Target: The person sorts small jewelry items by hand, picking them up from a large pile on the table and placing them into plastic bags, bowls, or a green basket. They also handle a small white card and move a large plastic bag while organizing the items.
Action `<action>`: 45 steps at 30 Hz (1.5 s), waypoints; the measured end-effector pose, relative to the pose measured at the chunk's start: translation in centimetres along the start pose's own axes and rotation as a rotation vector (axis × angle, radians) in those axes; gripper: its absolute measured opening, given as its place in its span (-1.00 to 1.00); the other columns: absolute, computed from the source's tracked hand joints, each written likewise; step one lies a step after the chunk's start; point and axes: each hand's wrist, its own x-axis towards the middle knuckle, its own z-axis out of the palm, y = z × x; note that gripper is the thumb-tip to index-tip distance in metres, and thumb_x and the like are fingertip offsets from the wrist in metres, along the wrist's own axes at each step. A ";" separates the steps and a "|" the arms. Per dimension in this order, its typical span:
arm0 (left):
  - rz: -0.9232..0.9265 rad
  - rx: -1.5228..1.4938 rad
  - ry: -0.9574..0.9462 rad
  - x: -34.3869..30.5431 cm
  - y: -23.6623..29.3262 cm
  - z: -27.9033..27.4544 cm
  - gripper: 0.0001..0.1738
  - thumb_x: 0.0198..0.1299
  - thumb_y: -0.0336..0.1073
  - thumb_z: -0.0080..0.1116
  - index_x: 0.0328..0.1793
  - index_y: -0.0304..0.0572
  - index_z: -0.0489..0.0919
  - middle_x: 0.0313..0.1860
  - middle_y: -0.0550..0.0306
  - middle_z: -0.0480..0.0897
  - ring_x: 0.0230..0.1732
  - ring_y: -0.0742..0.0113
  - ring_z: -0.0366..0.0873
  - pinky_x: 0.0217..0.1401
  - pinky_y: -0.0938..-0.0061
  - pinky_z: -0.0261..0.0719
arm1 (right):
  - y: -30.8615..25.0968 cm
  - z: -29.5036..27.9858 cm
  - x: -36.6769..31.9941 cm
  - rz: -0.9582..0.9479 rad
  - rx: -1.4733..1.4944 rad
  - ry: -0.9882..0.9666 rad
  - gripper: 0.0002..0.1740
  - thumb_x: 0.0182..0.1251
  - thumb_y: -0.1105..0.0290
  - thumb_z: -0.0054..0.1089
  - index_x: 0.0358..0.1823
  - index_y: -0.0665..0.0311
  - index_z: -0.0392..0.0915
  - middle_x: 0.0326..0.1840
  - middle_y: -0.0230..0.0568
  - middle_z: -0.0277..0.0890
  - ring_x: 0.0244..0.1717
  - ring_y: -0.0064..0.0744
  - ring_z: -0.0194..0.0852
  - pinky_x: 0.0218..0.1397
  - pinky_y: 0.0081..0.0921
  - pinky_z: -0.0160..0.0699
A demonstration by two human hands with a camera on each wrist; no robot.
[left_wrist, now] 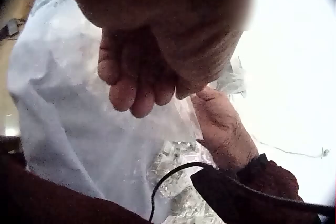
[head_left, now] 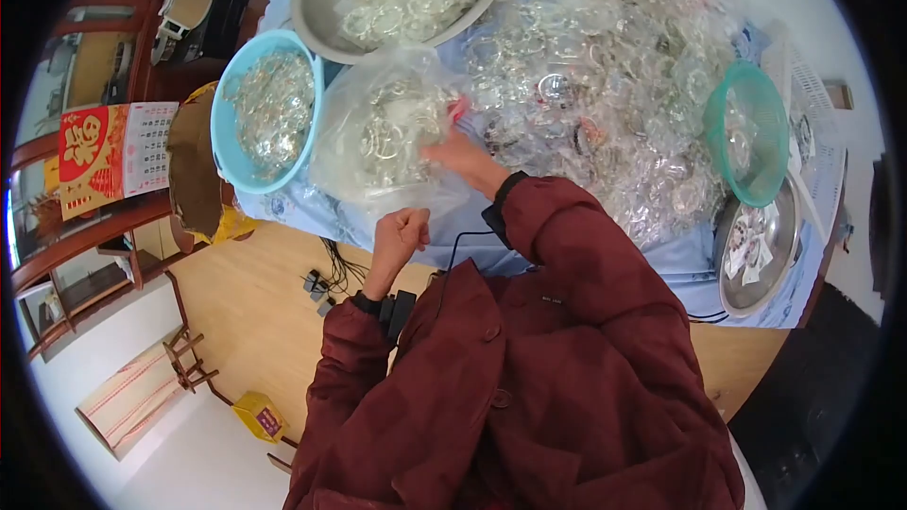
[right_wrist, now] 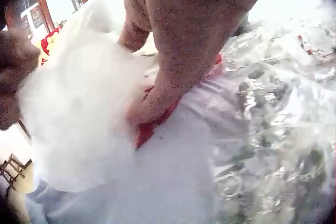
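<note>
A large, thin plastic bag [head_left: 342,137], clear to milky, lies at eleven o'clock from the middle of the head view, on the blue-covered worktop [head_left: 326,219]. It is puffed out and creased. Through its film shows a heap of small, shiny, pale packets [head_left: 389,137], some with ring shapes, jumbled together in the middle. A patch of red [head_left: 458,111] shows at the bag's two o'clock side; its link to the bag is unclear.

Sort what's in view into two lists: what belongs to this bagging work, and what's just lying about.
Seems part of the work:
- clear bag, gripped by the right hand
- heap of clear packets
- blue basin
- large metal basin

Seems just lying about:
- calendar
- wooden stool
- yellow container
</note>
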 end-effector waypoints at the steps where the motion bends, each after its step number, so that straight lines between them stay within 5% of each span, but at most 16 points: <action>1: 0.001 0.001 -0.005 0.0 0.6 -0.1 -0.68 0.16 -0.20 0.05 -0.51 -0.32 0.49 -0.65 0.18 0.51 -0.65 0.52 0.41 -0.57 0.62 0.37 | 0.2 -0.7 0.5 0.007 -0.255 -0.085 -0.34 0.10 0.38 0.17 0.26 0.24 0.17 -0.11 -0.25 0.46 -0.20 -0.44 0.42 -0.13 -0.47 0.41; 3: -0.012 -0.014 0.027 -0.3 3.4 -0.3 -0.71 0.16 -0.22 0.07 -0.46 -0.33 0.51 -0.63 0.20 0.51 -0.62 0.56 0.41 -0.56 0.65 0.34 | 0.3 -2.0 1.5 0.021 -0.774 -0.256 -0.46 0.08 0.36 0.19 0.15 0.27 0.33 -0.12 -0.17 0.49 -0.16 -0.34 0.46 -0.10 -0.45 0.41; 5: -0.015 -0.030 0.039 0.2 4.8 0.0 -0.73 0.15 -0.23 0.09 -0.43 -0.34 0.52 -0.62 0.21 0.52 -0.61 0.58 0.40 -0.56 0.67 0.33 | -2.1 -2.9 0.9 0.080 -0.879 -0.246 -0.52 0.09 0.36 0.18 0.08 0.27 0.37 -0.15 -0.13 0.49 -0.16 -0.28 0.46 -0.09 -0.43 0.42; 8: 0.380 -0.012 0.305 2.7 6.6 0.3 -0.84 0.14 -0.33 0.08 -0.31 -0.30 0.54 -0.35 0.02 0.58 -0.33 0.35 0.53 -0.30 0.51 0.47 | -4.4 -3.4 -0.1 0.195 -1.079 -0.217 -0.65 0.10 0.36 0.16 -0.06 0.29 0.45 -0.20 -0.04 0.50 -0.16 -0.16 0.47 -0.06 -0.39 0.43; 9: 0.389 -0.017 0.297 3.6 6.6 -0.1 -0.84 0.14 -0.33 0.08 -0.31 -0.30 0.54 -0.35 0.02 0.58 -0.33 0.35 0.53 -0.30 0.51 0.47 | -4.3 -3.4 -0.5 -0.031 -1.060 -0.081 -0.69 0.11 0.38 0.13 -0.09 0.28 0.46 -0.19 -0.01 0.49 -0.13 -0.11 0.45 -0.05 -0.36 0.43; 11: 0.726 0.533 0.583 6.5 5.7 -1.8 -0.84 0.12 -0.40 0.06 -0.19 -0.28 0.52 -0.13 -0.09 0.53 -0.14 0.20 0.51 -0.12 0.40 0.45 | -4.8 -3.8 -0.3 -0.490 -0.998 0.189 -0.77 0.12 0.40 0.09 -0.16 0.28 0.47 -0.18 0.04 0.47 -0.08 -0.01 0.41 -0.03 -0.29 0.43; 13: 0.896 0.800 0.728 8.7 4.8 -2.7 -0.81 0.11 -0.43 0.05 -0.13 -0.27 0.51 -0.01 -0.14 0.51 -0.04 0.13 0.50 -0.03 0.35 0.44 | -6.1 -4.4 1.1 -0.620 -1.053 0.220 -0.78 0.11 0.43 0.06 -0.18 0.28 0.48 -0.15 0.03 0.46 -0.05 0.00 0.40 -0.01 -0.28 0.42; 16: 0.802 0.825 0.598 10.7 4.2 -3.5 -0.63 0.08 -0.43 0.00 0.07 -0.26 0.42 0.23 -0.28 0.30 0.30 -0.21 0.16 0.32 0.11 0.11 | -8.8 -5.4 4.4 -0.890 -1.151 0.268 -0.80 0.09 0.49 0.02 -0.21 0.28 0.49 -0.09 0.01 0.45 0.00 0.00 0.37 0.02 -0.26 0.40; 21: 0.845 1.001 0.715 11.5 4.4 -4.2 -0.42 0.06 -0.24 0.03 0.25 -0.23 0.28 0.32 -0.25 0.17 0.36 -0.22 0.04 0.37 -0.06 -0.13 | -14.1 -9.9 11.9 -0.915 -1.376 0.384 -0.75 0.00 0.52 0.07 -0.21 0.31 0.48 0.00 -0.01 0.40 0.10 0.02 0.28 0.10 -0.24 0.32; 28: 0.560 0.938 0.685 12.0 1.3 -5.1 -0.33 0.04 -0.12 0.07 0.28 -0.25 0.26 0.30 -0.21 0.21 0.32 -0.17 0.10 0.36 0.04 -0.04 | -19.3 -15.7 20.8 -0.723 -1.685 0.596 -0.63 0.00 0.42 0.13 -0.08 0.29 0.45 0.11 -0.02 0.32 0.20 0.01 0.17 0.20 -0.14 0.17; 35: 0.476 0.910 0.691 14.9 -0.1 -4.8 -0.26 0.01 -0.03 0.13 0.29 -0.26 0.26 0.23 -0.18 0.31 0.25 -0.14 0.20 0.31 0.12 0.10 | -22.0 -21.0 26.7 -0.557 -1.794 0.796 -0.40 0.09 -0.02 0.13 0.03 0.29 0.39 0.22 0.00 0.21 0.28 0.03 0.07 0.24 0.09 0.00; 41: 0.531 0.584 0.610 15.5 -4.7 -3.2 -0.25 -0.03 0.00 0.16 0.28 -0.23 0.30 0.21 -0.16 0.35 0.26 -0.07 0.22 0.30 0.14 0.13 | -20.5 -21.4 28.5 -0.695 -1.882 0.686 -0.43 0.15 0.03 0.08 0.10 0.25 0.35 0.28 -0.04 0.16 0.34 0.01 0.00 0.30 0.07 -0.05; 45: 0.305 0.283 0.221 14.8 -4.3 -0.9 -0.26 -0.03 0.00 0.17 0.27 -0.22 0.31 0.19 -0.13 0.36 0.22 -0.03 0.26 0.27 0.16 0.17 | -19.4 -20.0 30.2 -0.803 -1.939 0.466 -0.45 0.17 0.07 0.07 0.12 0.25 0.34 0.30 -0.03 0.15 0.35 -0.02 0.00 0.33 0.04 -0.07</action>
